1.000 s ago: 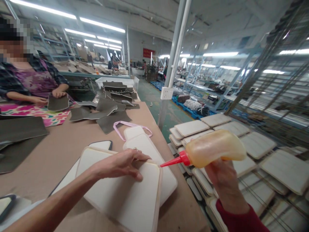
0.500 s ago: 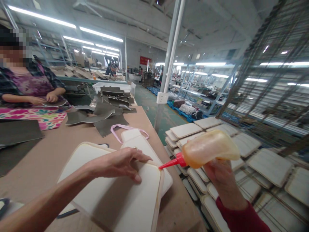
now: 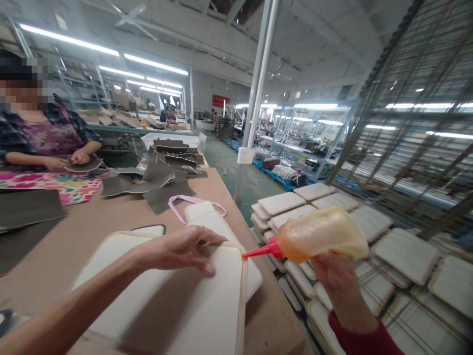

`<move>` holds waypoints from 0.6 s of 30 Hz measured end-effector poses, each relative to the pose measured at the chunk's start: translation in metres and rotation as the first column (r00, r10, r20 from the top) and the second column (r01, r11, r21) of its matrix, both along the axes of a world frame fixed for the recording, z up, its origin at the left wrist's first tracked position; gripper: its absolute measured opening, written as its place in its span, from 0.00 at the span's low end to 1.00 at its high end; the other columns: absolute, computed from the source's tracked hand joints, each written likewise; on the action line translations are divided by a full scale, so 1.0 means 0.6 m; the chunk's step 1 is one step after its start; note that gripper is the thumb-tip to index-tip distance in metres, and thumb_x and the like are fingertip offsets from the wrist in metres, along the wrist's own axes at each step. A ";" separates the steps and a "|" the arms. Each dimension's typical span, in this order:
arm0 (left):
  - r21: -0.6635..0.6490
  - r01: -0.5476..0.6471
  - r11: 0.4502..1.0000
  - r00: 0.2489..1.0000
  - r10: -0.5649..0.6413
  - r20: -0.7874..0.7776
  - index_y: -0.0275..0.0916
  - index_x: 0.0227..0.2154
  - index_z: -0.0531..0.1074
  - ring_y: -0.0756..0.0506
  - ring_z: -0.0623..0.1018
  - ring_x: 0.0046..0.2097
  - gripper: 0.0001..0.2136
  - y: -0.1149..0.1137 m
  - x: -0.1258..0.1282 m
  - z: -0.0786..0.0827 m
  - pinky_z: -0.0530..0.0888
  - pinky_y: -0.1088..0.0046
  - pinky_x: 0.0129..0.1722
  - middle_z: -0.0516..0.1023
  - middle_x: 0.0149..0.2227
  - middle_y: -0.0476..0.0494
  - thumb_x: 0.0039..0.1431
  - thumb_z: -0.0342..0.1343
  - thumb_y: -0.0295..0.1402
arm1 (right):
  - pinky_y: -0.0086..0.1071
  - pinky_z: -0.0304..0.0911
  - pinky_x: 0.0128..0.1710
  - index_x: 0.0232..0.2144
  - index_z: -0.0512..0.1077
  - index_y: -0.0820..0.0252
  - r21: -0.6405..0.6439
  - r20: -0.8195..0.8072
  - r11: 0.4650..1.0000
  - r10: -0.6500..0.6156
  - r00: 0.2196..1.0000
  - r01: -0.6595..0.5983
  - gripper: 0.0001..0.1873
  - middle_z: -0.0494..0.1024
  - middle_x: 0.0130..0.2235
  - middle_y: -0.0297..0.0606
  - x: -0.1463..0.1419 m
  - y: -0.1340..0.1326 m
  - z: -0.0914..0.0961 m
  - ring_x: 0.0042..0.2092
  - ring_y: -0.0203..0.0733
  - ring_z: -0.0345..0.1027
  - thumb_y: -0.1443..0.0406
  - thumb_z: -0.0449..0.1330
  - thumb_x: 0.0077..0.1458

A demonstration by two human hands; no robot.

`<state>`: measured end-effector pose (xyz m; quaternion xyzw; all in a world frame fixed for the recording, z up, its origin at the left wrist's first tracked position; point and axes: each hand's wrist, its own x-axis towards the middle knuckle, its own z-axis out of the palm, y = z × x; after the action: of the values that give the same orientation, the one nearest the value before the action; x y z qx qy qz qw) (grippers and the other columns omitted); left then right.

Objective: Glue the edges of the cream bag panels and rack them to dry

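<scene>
My left hand (image 3: 190, 250) is closed on a white rounded panel (image 3: 199, 305), its thumb on the near face and its fingers at the top edge. A yellowish line runs along the panel's rim. In my right hand (image 3: 334, 273) is a translucent squeeze bottle (image 3: 321, 234) of amber liquid, tilted with its red nozzle (image 3: 260, 251) pointing left. The nozzle's tip is at the panel's upper right corner; whether liquid is flowing I cannot tell. Behind it, another white panel (image 3: 254, 278) lies on the brown-covered table (image 3: 273, 325).
Stacks of pale panels (image 3: 410, 251) stand to the right, below a wire rack (image 3: 388, 108). A pink strap (image 3: 177, 212) and dark grey sheets (image 3: 155, 180) lie farther along the table. At the left, another person (image 3: 48, 133) handles a dark piece.
The camera view has shifted slightly. The held panel has turned a little, while the nozzle tip stays around its corner and both hands keep their grip.
</scene>
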<state>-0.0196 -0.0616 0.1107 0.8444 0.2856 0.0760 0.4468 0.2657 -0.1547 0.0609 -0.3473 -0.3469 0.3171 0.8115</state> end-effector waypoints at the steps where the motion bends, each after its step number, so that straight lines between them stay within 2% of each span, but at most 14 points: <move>1: -0.004 0.009 1.000 1.000 -0.009 -0.001 0.40 0.43 0.80 0.45 0.74 0.42 0.22 0.000 -0.001 -0.001 0.68 0.75 0.41 0.81 0.41 0.53 0.48 0.64 0.47 | 0.50 0.77 0.43 0.35 0.79 0.55 -0.009 -0.021 1.000 0.008 1.000 -0.008 0.29 0.82 0.26 0.37 -0.001 -0.003 -0.001 0.41 0.57 0.79 0.67 0.77 0.23; 3: -0.020 0.031 0.999 0.999 -0.032 -0.007 0.40 0.44 0.79 0.45 0.74 0.42 0.21 0.002 -0.003 -0.004 0.68 0.75 0.40 0.81 0.40 0.53 0.49 0.64 0.46 | 0.51 0.76 0.43 0.38 0.79 0.53 -0.017 -0.044 1.000 0.023 0.999 -0.024 0.32 0.82 0.27 0.35 -0.001 -0.008 -0.001 0.39 0.56 0.80 0.68 0.77 0.22; 5: -0.030 0.043 0.999 0.999 -0.044 -0.012 0.40 0.45 0.79 0.45 0.74 0.42 0.21 0.004 -0.006 -0.007 0.68 0.74 0.41 0.81 0.40 0.53 0.50 0.64 0.44 | 0.49 0.77 0.40 0.37 0.79 0.52 -0.015 -0.032 0.999 0.040 0.999 -0.040 0.32 0.82 0.27 0.33 -0.002 -0.011 -0.002 0.33 0.51 0.79 0.68 0.76 0.22; 8: -0.020 0.026 0.999 0.999 -0.026 -0.020 0.39 0.45 0.79 0.44 0.73 0.43 0.21 0.009 -0.010 -0.009 0.68 0.74 0.41 0.80 0.41 0.52 0.49 0.65 0.43 | 0.43 0.78 0.35 0.34 0.79 0.52 -0.002 0.021 0.999 0.047 0.999 -0.047 0.28 0.82 0.26 0.32 -0.003 -0.011 -0.004 0.26 0.45 0.77 0.65 0.77 0.22; 11: -0.034 0.018 0.999 1.000 -0.019 -0.023 0.38 0.44 0.79 0.43 0.73 0.43 0.20 0.014 -0.013 -0.012 0.67 0.75 0.41 0.79 0.40 0.51 0.49 0.65 0.42 | 0.42 0.78 0.33 0.30 0.80 0.54 0.012 0.083 0.998 0.059 0.995 -0.060 0.23 0.83 0.27 0.37 -0.005 -0.010 -0.009 0.26 0.47 0.78 0.59 0.78 0.25; 18: -0.077 0.060 0.995 0.998 -0.059 0.009 0.36 0.44 0.78 0.44 0.72 0.42 0.20 0.031 -0.018 -0.022 0.65 0.76 0.39 0.76 0.38 0.50 0.50 0.66 0.42 | 0.49 0.76 0.46 0.31 0.81 0.51 0.071 0.220 0.979 0.173 0.960 -0.193 0.16 0.85 0.31 0.36 -0.007 -0.014 -0.014 0.32 0.50 0.81 0.56 0.76 0.36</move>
<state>-0.0302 -0.0427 0.0978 0.8344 0.2615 0.0545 0.4821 0.2612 -0.1629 0.0527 -0.3082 -0.4766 0.3355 0.7519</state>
